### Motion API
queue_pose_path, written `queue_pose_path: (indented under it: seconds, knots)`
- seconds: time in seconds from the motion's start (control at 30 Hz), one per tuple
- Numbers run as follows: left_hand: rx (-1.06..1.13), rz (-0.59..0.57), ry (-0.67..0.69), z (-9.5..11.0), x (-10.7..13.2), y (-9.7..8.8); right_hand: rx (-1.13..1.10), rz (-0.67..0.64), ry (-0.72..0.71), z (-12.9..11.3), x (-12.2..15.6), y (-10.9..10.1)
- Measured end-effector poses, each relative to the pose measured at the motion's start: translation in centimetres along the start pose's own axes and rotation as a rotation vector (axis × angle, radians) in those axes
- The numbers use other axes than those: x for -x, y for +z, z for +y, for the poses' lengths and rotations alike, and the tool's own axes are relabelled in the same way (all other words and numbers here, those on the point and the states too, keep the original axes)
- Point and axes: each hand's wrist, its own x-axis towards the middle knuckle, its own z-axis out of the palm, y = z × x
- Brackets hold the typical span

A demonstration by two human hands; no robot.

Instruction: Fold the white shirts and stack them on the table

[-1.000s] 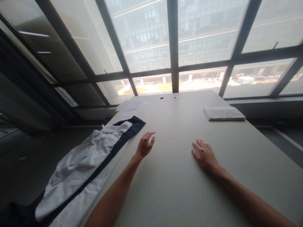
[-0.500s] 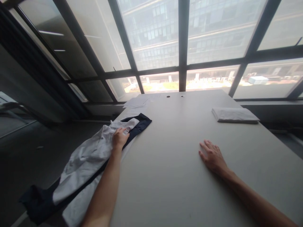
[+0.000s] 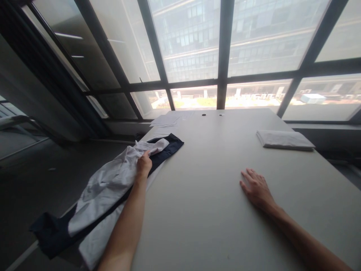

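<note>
Clearly, the left hand (image 3: pixel 144 164) is on the white cloth (image 3: pixel 113 184), near the end that lies farther up the bench (image 3: pixel 197 195). Its fingers are curled in and clamped on a bit of the fabric, although the hand itself hides most of the fingertips.

The white cloth is rumpled and lies along the left edge of the bench, running from the far left part down toward the near corner and spilling over the side. Dark blue cloth (image 3: pixel 174 143) shows beneath it: a pointed end sticks out on the bench just beyond the left hand, a strip runs along the side, and more dark fabric hangs at the lower left. Whether the white and dark parts are one piece, I cannot tell.

The right hand (image 3: pixel 256 188) rests palm down on the bench, well apart from the left, its fingers slightly spread and holding nothing. Beyond it, by the right edge, lies a folded white cloth (image 3: pixel 284 140), flat and neat.

Loose papers (image 3: pixel 165 120) lie at the far left corner, and a small round hole (image 3: pixel 204 115) sits near the far edge, before a large window (image 3: pixel 191 45).
</note>
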Motion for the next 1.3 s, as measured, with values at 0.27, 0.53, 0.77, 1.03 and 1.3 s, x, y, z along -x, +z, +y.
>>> queue_pose_path:
  seconds: [0.27, 0.53, 0.77, 1.03, 1.3]
  knots:
    - [0.139, 0.094, 0.233, 8.9, 2.3, -2.0, -0.002, -0.019, 0.010, -0.4, -0.1, -0.4]
    - [0.452, -0.225, 0.722, 20.5, 15.0, -0.3, -0.170, 0.059, 0.038, -0.5, -0.5, -0.8]
    - [0.544, -0.726, 1.271, 23.4, 22.4, -1.7, -0.721, 0.409, 0.325, 1.7, -1.3, -2.5]
    - [0.342, -0.392, 0.907, 22.3, 22.2, -0.5, -0.550, 0.222, -0.200, 0.0, -0.6, -3.8]
    - [0.251, -0.440, 0.920, 20.7, 21.2, 2.8, -0.223, -0.085, -0.212, -2.3, 0.1, -4.9]
